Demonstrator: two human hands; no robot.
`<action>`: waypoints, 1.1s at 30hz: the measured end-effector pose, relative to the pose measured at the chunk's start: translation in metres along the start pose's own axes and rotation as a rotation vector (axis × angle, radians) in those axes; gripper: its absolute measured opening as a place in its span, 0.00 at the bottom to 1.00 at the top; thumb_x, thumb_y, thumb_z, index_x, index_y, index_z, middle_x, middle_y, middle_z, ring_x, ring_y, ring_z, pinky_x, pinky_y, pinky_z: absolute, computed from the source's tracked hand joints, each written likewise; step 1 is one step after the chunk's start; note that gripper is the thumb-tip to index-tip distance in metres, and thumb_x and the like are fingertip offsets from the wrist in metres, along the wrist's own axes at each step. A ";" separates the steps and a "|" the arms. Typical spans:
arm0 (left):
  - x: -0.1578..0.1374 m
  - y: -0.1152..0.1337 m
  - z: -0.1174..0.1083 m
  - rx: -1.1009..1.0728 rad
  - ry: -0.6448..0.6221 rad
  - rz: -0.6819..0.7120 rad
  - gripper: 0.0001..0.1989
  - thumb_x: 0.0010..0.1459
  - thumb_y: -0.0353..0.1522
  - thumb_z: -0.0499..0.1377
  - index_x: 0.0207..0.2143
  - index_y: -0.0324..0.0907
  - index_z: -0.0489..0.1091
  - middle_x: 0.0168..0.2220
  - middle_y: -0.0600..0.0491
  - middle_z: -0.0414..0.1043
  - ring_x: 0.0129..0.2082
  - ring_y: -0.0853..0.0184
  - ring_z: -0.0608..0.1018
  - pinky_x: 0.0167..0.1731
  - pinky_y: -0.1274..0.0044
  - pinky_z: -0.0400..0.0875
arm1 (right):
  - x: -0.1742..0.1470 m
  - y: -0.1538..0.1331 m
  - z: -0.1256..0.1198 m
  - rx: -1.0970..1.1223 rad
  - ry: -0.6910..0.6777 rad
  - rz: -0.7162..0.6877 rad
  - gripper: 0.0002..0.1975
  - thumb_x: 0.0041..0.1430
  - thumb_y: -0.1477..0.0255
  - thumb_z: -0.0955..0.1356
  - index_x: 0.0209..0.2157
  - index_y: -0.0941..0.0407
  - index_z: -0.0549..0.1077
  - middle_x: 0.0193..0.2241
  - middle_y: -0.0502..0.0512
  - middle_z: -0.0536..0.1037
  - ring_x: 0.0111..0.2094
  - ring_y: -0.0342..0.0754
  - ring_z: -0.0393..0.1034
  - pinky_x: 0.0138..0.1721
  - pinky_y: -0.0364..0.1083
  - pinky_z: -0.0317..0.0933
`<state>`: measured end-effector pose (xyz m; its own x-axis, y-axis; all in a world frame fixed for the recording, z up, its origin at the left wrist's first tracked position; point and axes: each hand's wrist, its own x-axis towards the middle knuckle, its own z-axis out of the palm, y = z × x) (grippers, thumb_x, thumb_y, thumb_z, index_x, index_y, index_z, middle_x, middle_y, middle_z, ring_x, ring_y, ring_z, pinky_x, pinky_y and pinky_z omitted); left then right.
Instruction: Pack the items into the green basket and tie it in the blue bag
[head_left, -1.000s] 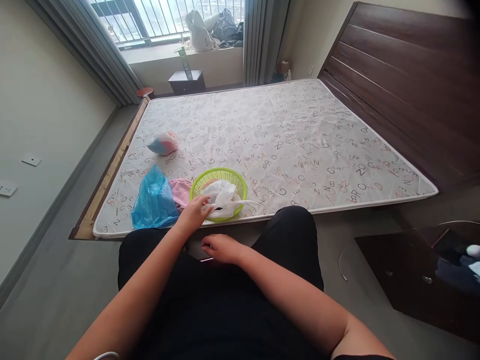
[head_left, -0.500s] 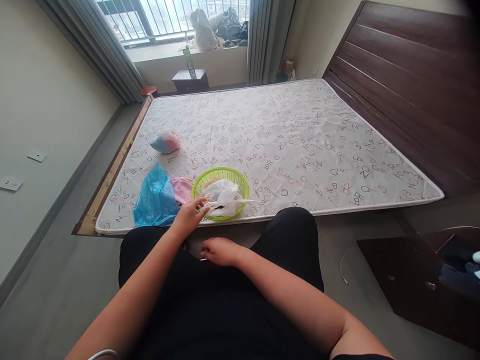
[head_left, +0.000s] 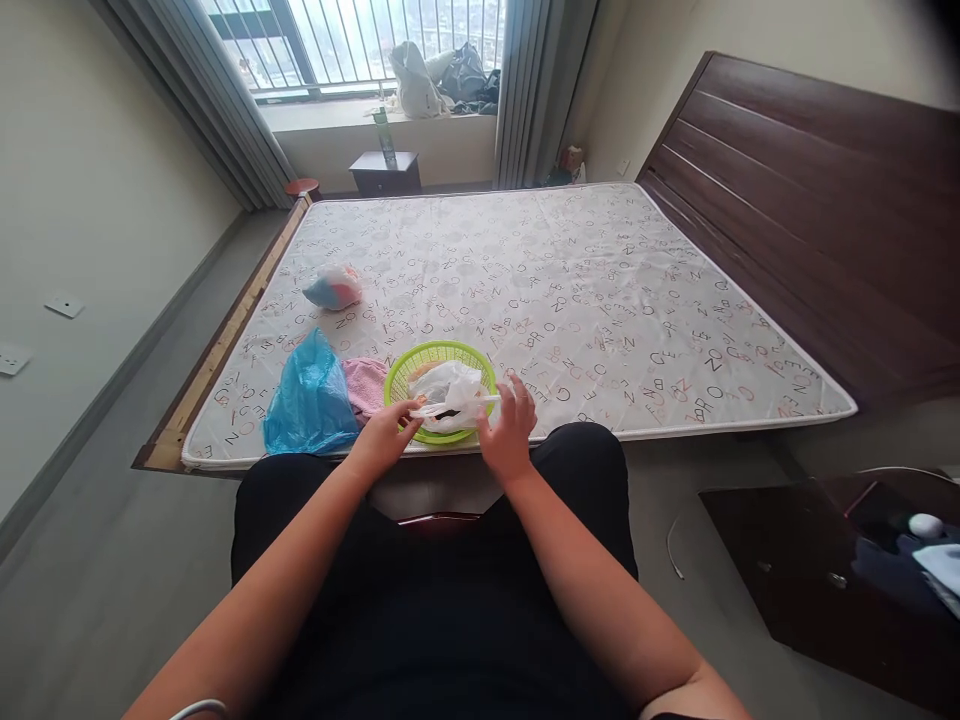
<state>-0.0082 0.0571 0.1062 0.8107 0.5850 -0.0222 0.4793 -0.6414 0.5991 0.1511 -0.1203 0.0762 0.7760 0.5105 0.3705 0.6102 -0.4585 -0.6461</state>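
Observation:
A white plastic bag sits inside a green plastic basket at the mattress's near edge, its mouth partly gaping. My left hand pinches the left side of the bag's opening. On the right, my right hand has the bag's other handle between thumb and fingers, so the plastic stretches across between both hands. What lies under the bag in the basket is mostly hidden. Left of the basket are a pink towel and a crumpled blue plastic bag.
The mattress with printed letters spreads ahead. A wrapped bundle in white, blue and pink lies on its left part. A dark headboard stands at right, and a dark table is at lower right. Beyond the bed is a nightstand.
My right hand has risen from my lap to the bag's right handle and taken hold of it. My left hand stays on the bag's left side.

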 end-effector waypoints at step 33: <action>-0.014 -0.036 0.003 -0.314 0.107 0.066 0.22 0.67 0.48 0.54 0.42 0.43 0.80 0.42 0.48 0.83 0.43 0.59 0.82 0.48 0.69 0.75 | 0.029 0.050 -0.021 0.053 -0.298 -0.265 0.22 0.66 0.58 0.66 0.57 0.54 0.71 0.55 0.66 0.75 0.56 0.61 0.69 0.56 0.59 0.63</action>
<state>-0.0357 0.0707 0.0820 0.7887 0.6067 0.0990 0.2864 -0.5051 0.8142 0.2075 -0.1438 0.0691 0.5082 0.7978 0.3244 0.7676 -0.2487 -0.5907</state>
